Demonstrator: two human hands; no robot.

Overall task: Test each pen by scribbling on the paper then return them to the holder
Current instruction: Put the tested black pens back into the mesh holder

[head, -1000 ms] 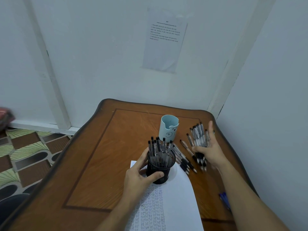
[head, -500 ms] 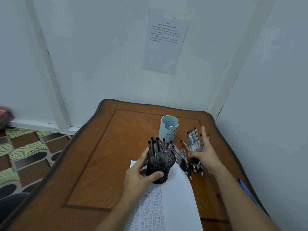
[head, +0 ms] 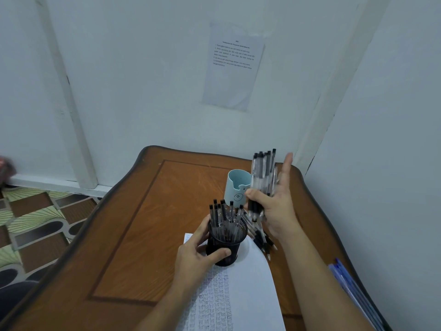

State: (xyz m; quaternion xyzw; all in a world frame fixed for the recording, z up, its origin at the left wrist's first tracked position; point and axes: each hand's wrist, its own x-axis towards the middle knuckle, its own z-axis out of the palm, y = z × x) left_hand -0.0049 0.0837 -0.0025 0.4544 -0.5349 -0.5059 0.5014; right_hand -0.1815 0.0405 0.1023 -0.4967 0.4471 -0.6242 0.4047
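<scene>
A black mesh pen holder (head: 226, 244) stands on the near part of the wooden table (head: 143, 223), with several black-capped pens upright in it. My left hand (head: 198, 256) is wrapped around the holder. My right hand (head: 274, 209) holds a bundle of several clear pens (head: 263, 177) lifted above the table, caps pointing up, just right of the holder. A few more pens (head: 262, 237) lie on the table under that hand. The white paper (head: 238, 290), covered in rows of scribbles, lies under and in front of the holder.
A light blue cup (head: 236, 189) with a drawn face stands behind the holder. Blue pens (head: 348, 283) lie at the table's right edge. White walls close in behind and to the right; a printed sheet (head: 233, 65) is stuck on the back wall. Patterned floor lies to the left.
My right hand closed on the pile of pens lying on the table and lifted the bundle up into the air. My left hand stayed on the holder.
</scene>
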